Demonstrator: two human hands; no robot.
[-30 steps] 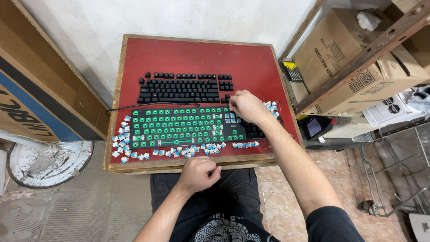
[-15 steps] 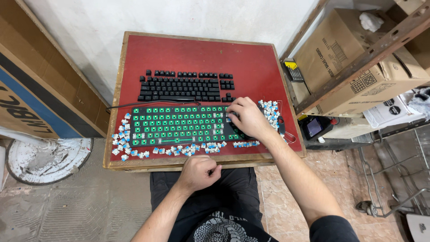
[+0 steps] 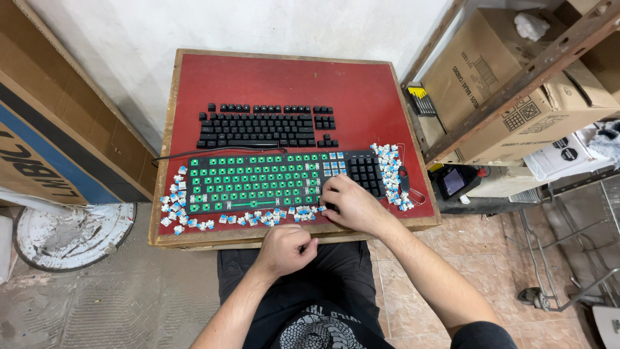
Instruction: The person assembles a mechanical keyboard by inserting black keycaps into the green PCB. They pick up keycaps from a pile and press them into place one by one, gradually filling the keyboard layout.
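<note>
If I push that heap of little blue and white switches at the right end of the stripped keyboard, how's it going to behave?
The switches lie loose in a heap, so they would probably scatter rather than slide together. Small and blocky, they seem likelier to tumble than roll. They sit near the red table's right edge, so some might drop off.

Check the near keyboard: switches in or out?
Mostly out. The near keyboard shows bare green board across most of it, with loose blue-and-white switches scattered around; a few blue ones remain by the right hand.

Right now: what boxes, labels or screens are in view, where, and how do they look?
Brown cardboard box: right shelf, tilted, dark printed markings.
White box: beneath it, black round marks.
Small black device: right of table, pale screen.
Large carton: left, leaning, brown with blue band.
</note>
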